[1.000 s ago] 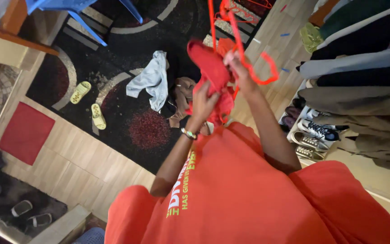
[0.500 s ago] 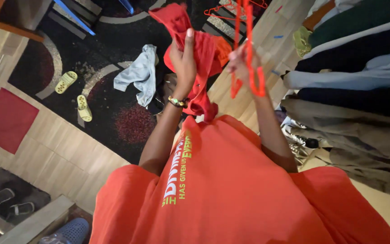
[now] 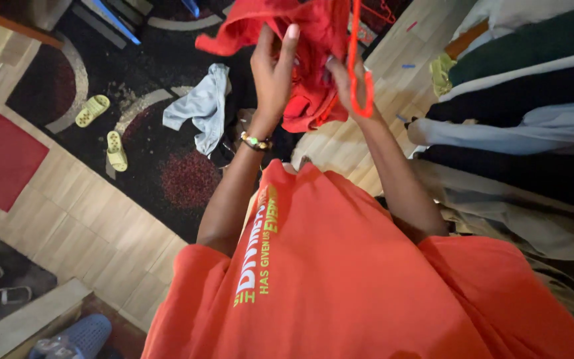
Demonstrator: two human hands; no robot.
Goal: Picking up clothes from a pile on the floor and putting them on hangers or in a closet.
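A crumpled red cloth garment is hanging bunched between two raised hands, its bulk lying just above and beyond the fingertips and drooping down between the wrists, with one corner trailing out past the left thumb side. The left hand, wearing a beaded bracelet at the wrist, is gripping the fabric with fingers curled into it and the thumb pointing up. The right hand is closing on the same cloth from the other side while also pinching a thin orange-red plastic hanger, whose long side is running nearly straight up and down, touching the garment's right edge. Both hands are about equally near the cloth; the right alone is on the hanger. Beyond the fingers, down on the dark patterned rug, a pale grey crumpled shirt is lying left of the left hand, with a pair of yellow-green slippers farther left. To the right of the right hand, a row of hanging clothes in dark green, grey and khaki is crowding close to the forearm. More orange hangers are showing faintly on the floor past the garment. The person's orange printed T-shirt is filling the foreground beneath both arms.
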